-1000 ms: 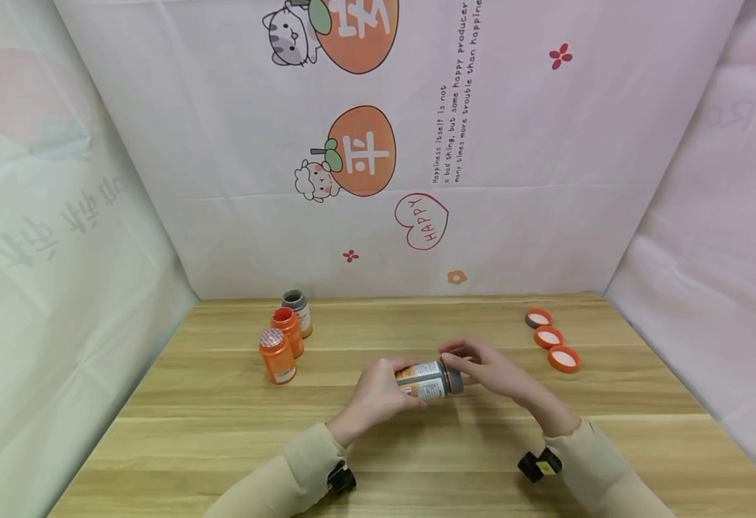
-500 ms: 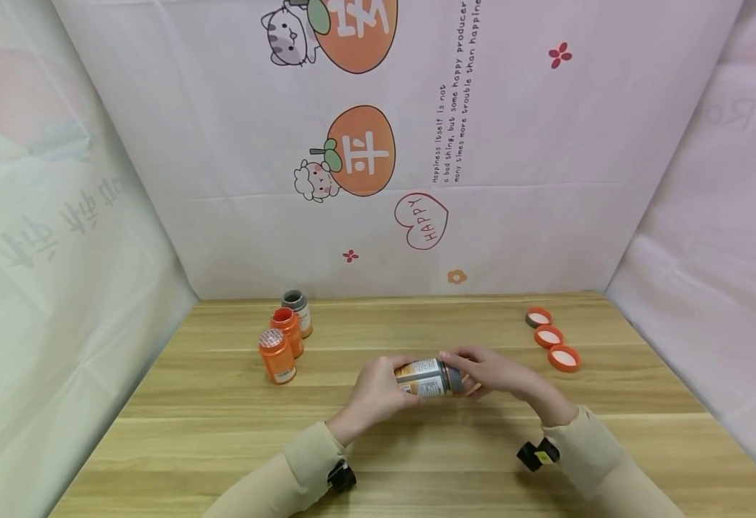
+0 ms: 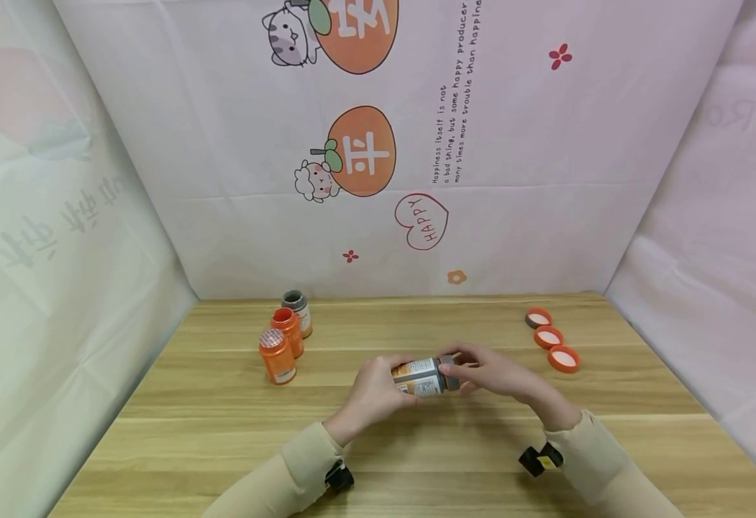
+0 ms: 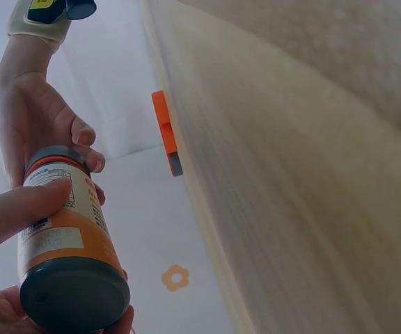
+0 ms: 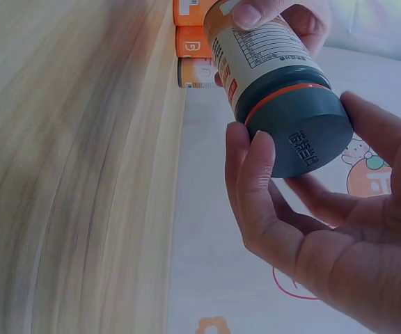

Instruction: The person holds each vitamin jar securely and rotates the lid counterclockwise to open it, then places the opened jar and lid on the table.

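Note:
A grey-and-orange pill bottle (image 3: pixel 421 378) lies tilted sideways above the middle of the table, its base to the left and its grey screw cap (image 5: pixel 301 132) to the right. My left hand (image 3: pixel 376 392) grips the body, with the thumb laid across the label (image 4: pixel 61 240) in the left wrist view. At the other end my right hand (image 3: pixel 497 372) holds the cap between thumb and fingertips. In the right wrist view, an orange ring (image 5: pixel 284 90) shows between cap and neck.
Toward the back left stand an orange bottle (image 3: pixel 277 357) with a patterned foil top, an open orange bottle (image 3: pixel 293 334) and an open grey one (image 3: pixel 301 316). Three caps lie inside up at the right: one grey-and-orange (image 3: pixel 538 318), two orange (image 3: pixel 549 337). White printed cloth (image 3: pixel 513 216) encloses the table.
The right hand's fingers have shifted round the cap, rolling over it and then back. Both hands and the bottle have drifted slightly left. The standing bottles and loose caps stay put.

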A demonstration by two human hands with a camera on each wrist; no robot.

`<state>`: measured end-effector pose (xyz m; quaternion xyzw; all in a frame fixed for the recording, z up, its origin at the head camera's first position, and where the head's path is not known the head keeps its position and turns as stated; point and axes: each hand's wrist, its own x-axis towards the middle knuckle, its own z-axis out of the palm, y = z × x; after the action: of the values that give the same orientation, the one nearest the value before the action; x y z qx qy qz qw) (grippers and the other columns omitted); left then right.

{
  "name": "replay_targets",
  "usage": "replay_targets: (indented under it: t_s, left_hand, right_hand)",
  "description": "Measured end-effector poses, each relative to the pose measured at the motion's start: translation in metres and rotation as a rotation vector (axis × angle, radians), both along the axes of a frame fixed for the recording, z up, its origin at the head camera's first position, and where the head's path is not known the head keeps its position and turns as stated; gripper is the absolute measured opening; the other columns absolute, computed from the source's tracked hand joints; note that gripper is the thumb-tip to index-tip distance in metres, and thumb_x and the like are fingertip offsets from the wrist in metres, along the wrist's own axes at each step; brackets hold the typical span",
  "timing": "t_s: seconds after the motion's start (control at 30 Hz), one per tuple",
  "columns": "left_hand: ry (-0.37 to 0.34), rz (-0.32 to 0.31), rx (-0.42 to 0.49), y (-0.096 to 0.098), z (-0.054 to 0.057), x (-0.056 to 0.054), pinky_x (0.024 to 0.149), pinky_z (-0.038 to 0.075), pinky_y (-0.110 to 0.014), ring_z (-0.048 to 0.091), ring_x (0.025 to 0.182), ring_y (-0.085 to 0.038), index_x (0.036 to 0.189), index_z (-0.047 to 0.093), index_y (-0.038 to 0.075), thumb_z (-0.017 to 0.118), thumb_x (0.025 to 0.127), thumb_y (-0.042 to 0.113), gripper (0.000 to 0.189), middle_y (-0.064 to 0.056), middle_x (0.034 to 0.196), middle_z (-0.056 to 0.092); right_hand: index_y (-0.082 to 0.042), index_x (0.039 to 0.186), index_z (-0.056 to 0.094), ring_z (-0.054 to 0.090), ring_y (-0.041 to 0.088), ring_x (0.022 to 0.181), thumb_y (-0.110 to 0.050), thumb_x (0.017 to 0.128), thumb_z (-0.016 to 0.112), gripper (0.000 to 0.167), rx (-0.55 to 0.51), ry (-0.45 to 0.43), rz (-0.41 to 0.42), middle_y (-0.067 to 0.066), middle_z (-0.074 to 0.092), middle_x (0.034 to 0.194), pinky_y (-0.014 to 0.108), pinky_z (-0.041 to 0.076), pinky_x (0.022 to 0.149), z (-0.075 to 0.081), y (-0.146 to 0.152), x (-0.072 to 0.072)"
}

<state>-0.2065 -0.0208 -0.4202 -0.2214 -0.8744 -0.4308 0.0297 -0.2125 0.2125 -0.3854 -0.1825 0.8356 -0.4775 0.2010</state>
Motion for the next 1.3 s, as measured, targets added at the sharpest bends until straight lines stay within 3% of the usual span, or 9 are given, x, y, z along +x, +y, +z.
replay_targets:
  t_s: [0.13,0.43,0.67,0.87,1.13,1.3]
  left_hand:
    - [-0.004,-0.006,0.002,-0.0007,-0.0004,-0.0009,0.066,0.048,-0.021,0.058,0.079,-0.007,0.114,0.067,0.012,0.089,0.059,0.015,0.060,0.001,0.100,0.070]
    - [-0.023,-0.013,0.014,0.0000,0.0002,-0.0015,0.066,0.048,-0.022,0.059,0.079,-0.008,0.114,0.067,0.012,0.088,0.059,0.014,0.059,0.001,0.100,0.070]
    - [-0.047,-0.017,0.037,-0.0005,0.0010,-0.0016,0.069,0.048,-0.022,0.058,0.080,-0.007,0.114,0.067,0.013,0.089,0.060,0.019,0.059,0.001,0.101,0.069]
    - [-0.074,-0.023,0.056,-0.0019,0.0010,-0.0024,0.067,0.048,-0.023,0.059,0.081,-0.010,0.116,0.066,0.016,0.089,0.062,0.023,0.059,0.001,0.103,0.068]
    - [-0.083,-0.024,0.057,-0.0021,0.0006,-0.0038,0.067,0.048,-0.023,0.058,0.081,-0.009,0.117,0.066,0.016,0.088,0.062,0.025,0.060,0.001,0.104,0.068]
    - [-0.069,-0.019,0.046,-0.0006,0.0008,-0.0042,0.067,0.048,-0.023,0.058,0.080,-0.009,0.116,0.066,0.014,0.089,0.061,0.023,0.060,0.001,0.102,0.068]
  right_hand:
    - [-0.012,0.129,0.051,0.057,0.026,0.102,-0.033,0.092,0.061,0.044,-0.024,0.033,0.021,0.019,0.052,0.123,0.049,0.052,0.083,-0.0021,0.0010,-0.0011]
    - [-0.013,0.123,0.055,0.057,0.030,0.106,-0.024,0.083,0.073,0.046,-0.035,0.144,0.050,0.014,0.055,0.124,0.038,0.051,0.083,-0.0046,0.0033,-0.0045]
    - [-0.013,0.122,0.056,0.054,0.031,0.113,-0.022,0.077,0.079,0.051,-0.065,0.229,0.047,0.008,0.058,0.123,0.042,0.050,0.090,-0.0063,0.0038,-0.0041]
    - [-0.020,0.119,0.058,0.054,0.028,0.114,-0.019,0.076,0.079,0.048,-0.058,0.324,0.041,0.001,0.059,0.120,0.049,0.047,0.091,-0.0059,0.0026,-0.0011]
    - [-0.023,0.119,0.057,0.053,0.029,0.118,-0.020,0.077,0.078,0.047,-0.080,0.347,0.045,0.000,0.059,0.123,0.052,0.045,0.093,-0.0082,0.0039,-0.0011]
    - [-0.020,0.123,0.055,0.053,0.031,0.119,-0.029,0.085,0.070,0.043,-0.070,0.294,-0.002,0.004,0.058,0.125,0.044,0.049,0.089,-0.0075,0.0013,-0.0009]
